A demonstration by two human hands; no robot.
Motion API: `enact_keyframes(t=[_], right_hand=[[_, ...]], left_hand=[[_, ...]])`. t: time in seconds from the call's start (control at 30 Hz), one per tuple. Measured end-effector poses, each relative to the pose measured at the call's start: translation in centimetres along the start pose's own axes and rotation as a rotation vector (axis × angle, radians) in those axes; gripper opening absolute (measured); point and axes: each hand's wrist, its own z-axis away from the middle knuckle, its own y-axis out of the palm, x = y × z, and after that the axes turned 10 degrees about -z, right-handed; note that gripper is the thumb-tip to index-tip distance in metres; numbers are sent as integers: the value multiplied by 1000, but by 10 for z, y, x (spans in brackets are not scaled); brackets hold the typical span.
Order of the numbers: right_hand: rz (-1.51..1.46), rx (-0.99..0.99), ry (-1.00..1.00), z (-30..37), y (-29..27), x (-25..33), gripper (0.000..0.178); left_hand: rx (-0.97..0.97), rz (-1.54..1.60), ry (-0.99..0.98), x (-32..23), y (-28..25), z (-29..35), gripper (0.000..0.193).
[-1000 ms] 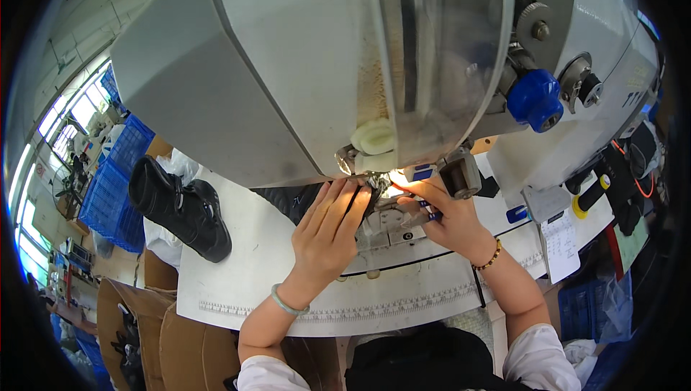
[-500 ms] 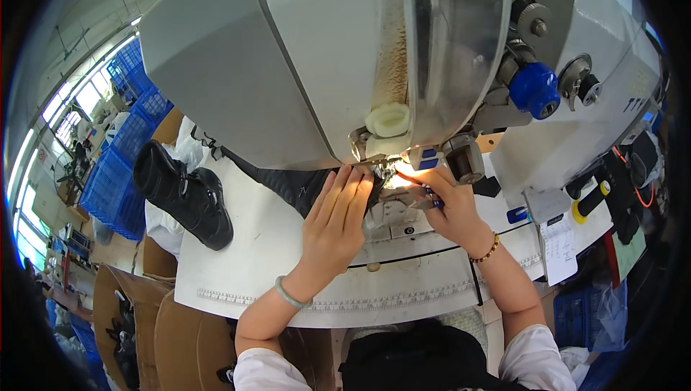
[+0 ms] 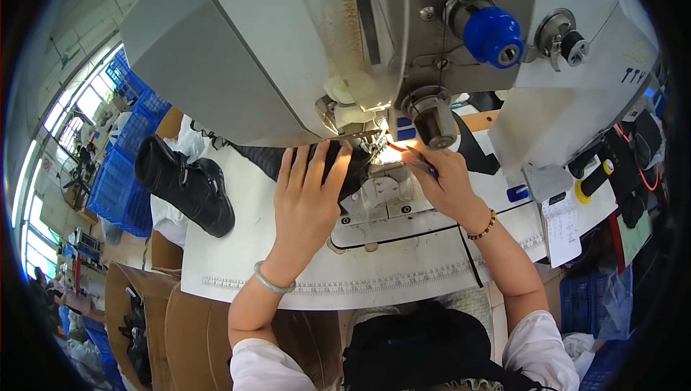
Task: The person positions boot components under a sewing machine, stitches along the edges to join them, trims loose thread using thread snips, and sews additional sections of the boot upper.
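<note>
My left hand [image 3: 306, 204] lies with its fingers stretched out and a little apart on a black padded shoe upper [image 3: 260, 161]. The upper reaches under the head of a grey-white sewing machine [image 3: 245, 53], beside the lit needle area [image 3: 378, 145]. On the other side of the needle, my right hand [image 3: 445, 186] is closed around a small dark tool, seemingly thread snips [image 3: 421, 159], mostly covered by the fingers. The fingertips of this hand are close to the presser foot. A finished black boot [image 3: 191, 189] lies on the table to the left.
The white table [image 3: 241, 261] has a printed ruler along its curved front edge. At right are a thread spool [image 3: 595, 182] with yellow ends and a paper pad [image 3: 561, 229]. Blue crates [image 3: 121, 182] and an open cardboard box [image 3: 140, 279] stand left. The machine head overhangs my hands.
My left hand has shifted slightly left, its fingers spreading apart on the upper. The right hand stays by the needle, and its tool is now more hidden. The view has shifted a little.
</note>
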Motion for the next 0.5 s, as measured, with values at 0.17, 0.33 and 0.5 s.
enact_keyframes(t=[0.17, 0.33, 0.5], right_hand=[[-8, -17, -35, -1, 9, -2, 20], [65, -236, -12, 20, -7, 2, 18], [469, 257, 417, 78, -40, -18, 19]], left_hand=[[145, -304, 22, -36, -30, 1, 43], [119, -299, 10, -41, -26, 6, 46], [135, 3, -4, -21, -24, 10, 53]])
